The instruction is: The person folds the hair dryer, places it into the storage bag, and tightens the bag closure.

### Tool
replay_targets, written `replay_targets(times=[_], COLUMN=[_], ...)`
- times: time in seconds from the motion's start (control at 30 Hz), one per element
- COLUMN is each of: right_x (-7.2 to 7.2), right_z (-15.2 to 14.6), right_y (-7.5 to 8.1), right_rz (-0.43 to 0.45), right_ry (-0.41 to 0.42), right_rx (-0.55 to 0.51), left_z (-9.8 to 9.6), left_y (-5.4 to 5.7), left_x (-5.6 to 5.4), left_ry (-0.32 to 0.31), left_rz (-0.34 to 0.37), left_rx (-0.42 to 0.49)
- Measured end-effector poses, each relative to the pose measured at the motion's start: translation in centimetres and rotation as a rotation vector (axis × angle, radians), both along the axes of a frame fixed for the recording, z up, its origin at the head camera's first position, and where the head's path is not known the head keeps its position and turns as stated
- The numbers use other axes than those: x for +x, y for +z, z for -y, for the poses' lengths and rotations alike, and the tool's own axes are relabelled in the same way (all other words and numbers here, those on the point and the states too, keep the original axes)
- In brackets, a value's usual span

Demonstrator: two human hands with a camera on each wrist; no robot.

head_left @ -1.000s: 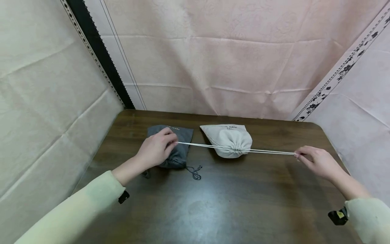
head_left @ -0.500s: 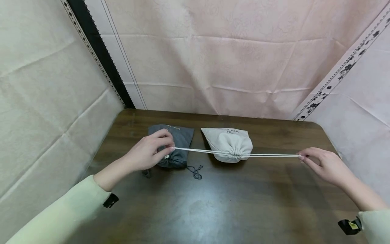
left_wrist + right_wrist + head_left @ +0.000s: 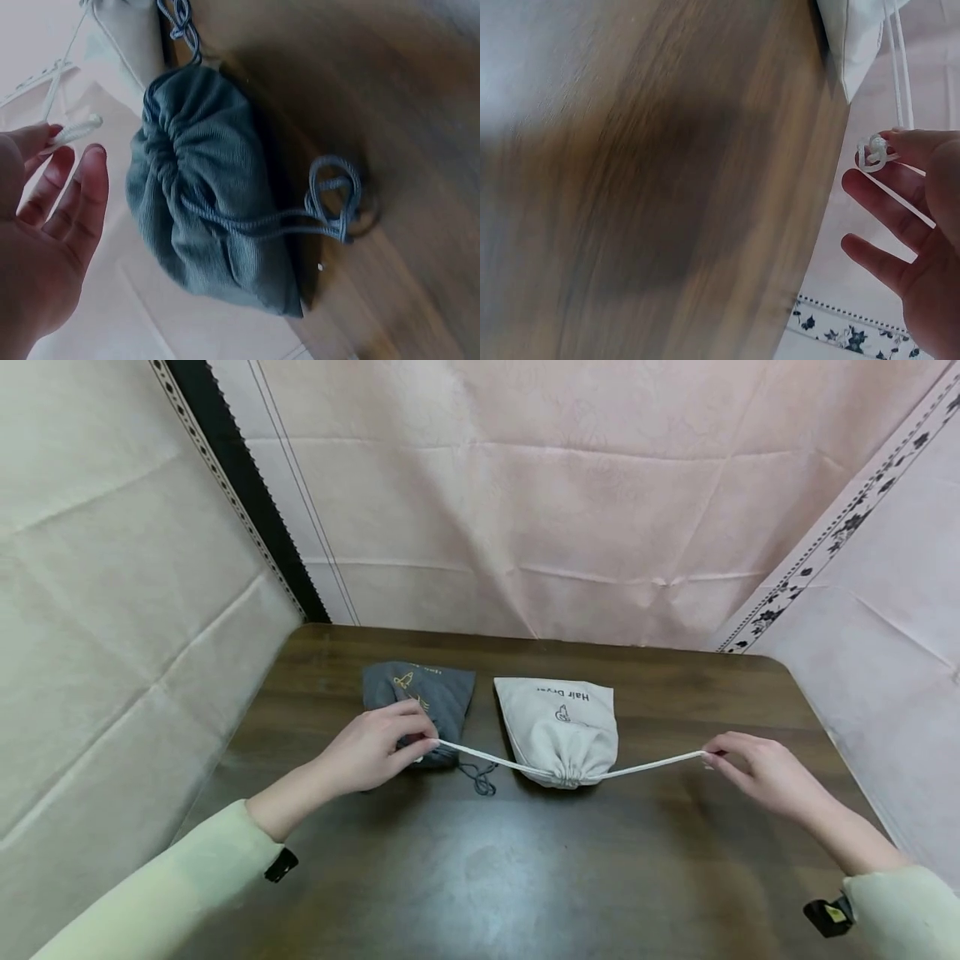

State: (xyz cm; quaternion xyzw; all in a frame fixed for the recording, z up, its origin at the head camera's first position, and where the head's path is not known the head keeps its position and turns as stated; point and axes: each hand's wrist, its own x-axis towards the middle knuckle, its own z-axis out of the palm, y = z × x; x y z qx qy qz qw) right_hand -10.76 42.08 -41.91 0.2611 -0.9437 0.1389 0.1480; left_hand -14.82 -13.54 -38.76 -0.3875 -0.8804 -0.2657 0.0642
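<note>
A white drawstring bag [image 3: 566,727] printed "Hair Dryer" lies on the table, its gathered mouth toward me. White drawstrings [image 3: 652,766] run out from both sides of that mouth. My left hand [image 3: 375,745] pinches the left cord between thumb and fingertips, and a short cord end [image 3: 79,131] pokes out in the left wrist view. Over on the right, my right hand [image 3: 772,777] pinches the other cord, whose knotted end [image 3: 874,152] shows at the fingertips. Both cords sag slightly. Behind my left hand, partly covered by it, is a dark grey drawstring bag [image 3: 210,187].
The dark bag's knotted cord [image 3: 480,778] lies on the brown wooden table [image 3: 525,877] between the two bags. Pale cloth [image 3: 487,527] hangs behind the table and at both sides. A black device [image 3: 828,914] sits at the right wrist.
The white bag's gathered mouth has come toward me and its top has flattened, showing the print. The cords went from taut to slightly sagging. My right hand has moved a little left.
</note>
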Motion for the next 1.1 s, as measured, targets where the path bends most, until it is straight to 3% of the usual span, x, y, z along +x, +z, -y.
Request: replay_targets(times=[0.23, 0.37, 0.5, 0.67, 0.9, 1.1], right_x=[-0.9, -1.6, -2.6, -3.2, -3.2, -2.7], right_z=[2.1, 3.5, 4.9, 6.0, 6.0, 4.8], right_y=[-0.3, -0.4, -0.2, 0.0, 1.5, 3.1], right_rz=[0.069, 0.066, 0.064, 0.111, 0.198, 0.269], right_ry=[-0.003, 0.021, 0.038, 0.049, 0.027, -0.031], right_rx=[-0.055, -0.079, -0.082, -0.066, -0.023, 0.041], left_z=[-3.0, -5.3, -7.3, -8.9, -9.2, -6.1], left_y=[-0.9, -1.3, -1.0, -0.6, 0.7, 2.4], left_x=[-0.3, -1.1, -2.2, -3.1, -3.8, -4.1], left_ry=[0.013, 0.022, 0.043, 0.069, 0.085, 0.14], left_rz=[-0.021, -0.024, -0.031, 0.021, 0.048, 0.061], left_rx=[-0.004, -0.028, -0.083, -0.179, -0.21, -0.228])
